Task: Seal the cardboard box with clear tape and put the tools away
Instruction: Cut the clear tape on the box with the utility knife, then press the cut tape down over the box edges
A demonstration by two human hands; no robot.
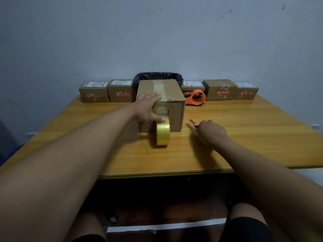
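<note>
A brown cardboard box [174, 95] stands in the middle of the wooden table [244, 137]. A strip of clear tape runs over its top and down its near face to a yellowish tape roll [163, 134] standing on edge in front of the box. My left hand [148, 109] presses on the box's near top edge, thumb holding the tape against the front face just above the roll. To the right of the box, my right hand [210, 131] is shut on an orange utility knife [194, 124] with its blade out, pointing up and left.
An orange tape dispenser [196, 97] lies behind the box to the right. Several small sealed parcels [94, 93] line the back edge by the wall. A bin with a black liner [157, 75] stands behind the box. My knees show below the table's front edge.
</note>
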